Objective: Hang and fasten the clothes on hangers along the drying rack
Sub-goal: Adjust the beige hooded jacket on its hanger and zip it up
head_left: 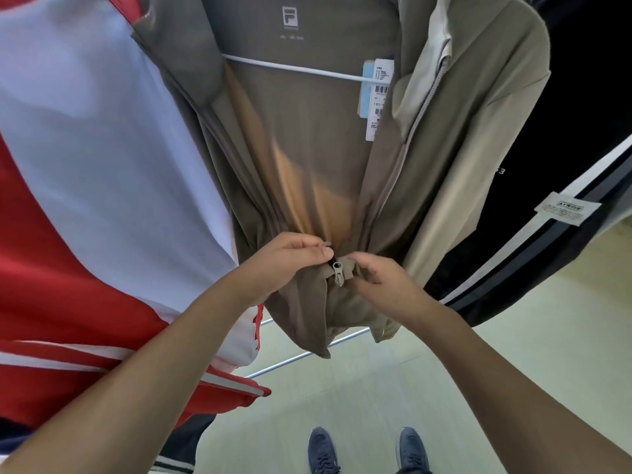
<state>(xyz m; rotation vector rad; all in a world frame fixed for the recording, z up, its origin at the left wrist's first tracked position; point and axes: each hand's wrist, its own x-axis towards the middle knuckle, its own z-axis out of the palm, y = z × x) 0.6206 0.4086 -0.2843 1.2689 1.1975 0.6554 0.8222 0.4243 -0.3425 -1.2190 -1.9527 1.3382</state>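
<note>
A taupe zip-up jacket (444,131) hangs open on a white hanger (290,68) in front of me, price tags (379,97) dangling inside. At its bottom hem, my left hand (290,258) pinches the left front edge at the zipper base. My right hand (379,278) grips the right front edge beside the metal zipper slider (338,271), whose pull hangs down. The two hems are drawn together between my fingers. The hanger's hook is out of view.
A red, white and pale-blue jacket (85,200) hangs close on the left. A black jacket with white stripes (547,217) hangs on the right. Metal rack bars (301,357) run below the hems. My two blue shoes (321,449) stand on pale floor tiles.
</note>
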